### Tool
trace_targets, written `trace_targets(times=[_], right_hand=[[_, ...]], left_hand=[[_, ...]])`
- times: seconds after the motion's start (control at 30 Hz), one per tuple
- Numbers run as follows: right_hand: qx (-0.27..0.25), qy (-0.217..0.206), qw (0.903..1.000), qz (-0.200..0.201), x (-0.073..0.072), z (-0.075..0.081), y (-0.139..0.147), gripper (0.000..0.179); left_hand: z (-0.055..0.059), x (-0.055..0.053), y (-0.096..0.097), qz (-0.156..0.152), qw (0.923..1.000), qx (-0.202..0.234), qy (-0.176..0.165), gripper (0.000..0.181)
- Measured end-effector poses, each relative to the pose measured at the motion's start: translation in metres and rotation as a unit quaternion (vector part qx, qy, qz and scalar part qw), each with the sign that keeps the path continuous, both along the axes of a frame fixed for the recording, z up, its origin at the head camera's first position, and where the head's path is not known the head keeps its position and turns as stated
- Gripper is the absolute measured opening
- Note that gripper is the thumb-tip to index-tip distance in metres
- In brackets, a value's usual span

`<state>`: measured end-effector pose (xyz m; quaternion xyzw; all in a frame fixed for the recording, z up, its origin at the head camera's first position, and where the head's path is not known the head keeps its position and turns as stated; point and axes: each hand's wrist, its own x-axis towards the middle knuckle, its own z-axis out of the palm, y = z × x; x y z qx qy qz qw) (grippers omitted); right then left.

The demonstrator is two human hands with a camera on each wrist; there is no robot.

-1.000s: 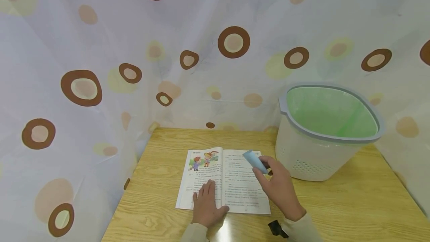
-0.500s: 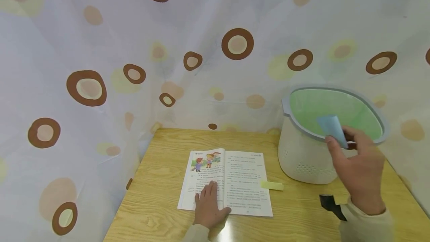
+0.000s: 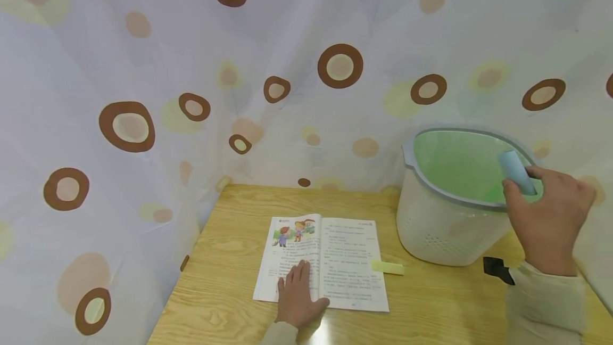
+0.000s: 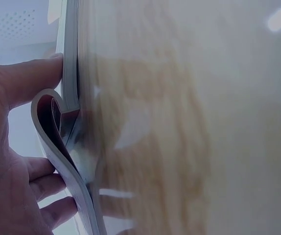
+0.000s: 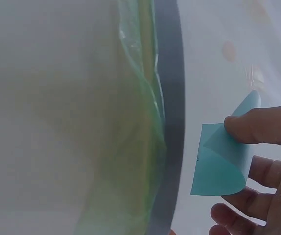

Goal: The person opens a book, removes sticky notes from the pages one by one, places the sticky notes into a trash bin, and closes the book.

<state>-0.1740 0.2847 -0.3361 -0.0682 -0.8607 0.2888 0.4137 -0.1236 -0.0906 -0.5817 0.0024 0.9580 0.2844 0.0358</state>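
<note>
My left hand (image 3: 297, 296) lies with fingers spread on the left page of an open book (image 3: 351, 260). In the left wrist view the thumb and fingers touch the book's pages (image 4: 70, 54), seen edge-on. My right hand (image 3: 551, 212) pinches a curled blue sticky note (image 3: 517, 171) between thumb and fingers. It hovers over the right side of a white basket (image 3: 445, 233) with a grey rim and green liner. The right wrist view shows the thumb pressing the curled note (image 5: 219, 169) near the rim (image 5: 172, 98). A yellow paper strip (image 3: 388, 267) pokes out from the book's right edge.
The book and basket stand on a wood-grain table (image 3: 225, 249). A pale curtain (image 3: 287, 25) with brown circle patterns hangs behind and to the left. Inside the basket is a green plastic bag (image 3: 460, 169), its edge folded near the rim.
My right hand has carried the blue sticky note from over the book's right page to the basket's right side, uncovering the yellow strip. The left hand stays on the page.
</note>
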Motion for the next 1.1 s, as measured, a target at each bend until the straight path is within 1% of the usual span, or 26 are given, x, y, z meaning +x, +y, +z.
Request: trace_targets(times=[0.13,0.3,0.47,0.57,0.67,0.87,1.1], right_hand=[[0.014,0.007,0.9999,0.008,-0.007,-0.003,-0.003,0.037],[0.027,-0.010,0.9995,0.010,-0.013,-0.005,-0.006,0.038],[0.020,-0.059,0.9980,0.007,-0.014,-0.007,-0.007,0.043],[0.014,-0.098,0.9951,0.003,-0.014,-0.006,-0.007,0.046],[0.008,-0.117,0.9931,0.000,-0.014,-0.007,-0.007,0.048],[0.005,-0.117,0.9931,0.002,-0.013,-0.010,-0.007,0.048],[-0.002,-0.140,0.9900,0.014,-0.013,-0.014,-0.006,0.051]], left_hand=[[0.000,0.000,0.000,-0.002,1.0000,-0.004,0.002,0.096],[-0.001,0.002,0.000,-0.001,1.0000,-0.007,0.002,0.096],[-0.003,0.003,0.000,0.001,1.0000,-0.006,0.001,0.096],[-0.006,0.002,0.000,0.001,1.0000,-0.007,0.001,0.096],[-0.008,0.001,0.000,0.001,1.0000,-0.008,0.000,0.096],[-0.007,0.001,0.000,0.000,1.0000,-0.007,0.002,0.096],[-0.005,0.001,0.000,0.003,1.0000,-0.001,0.005,0.096]])
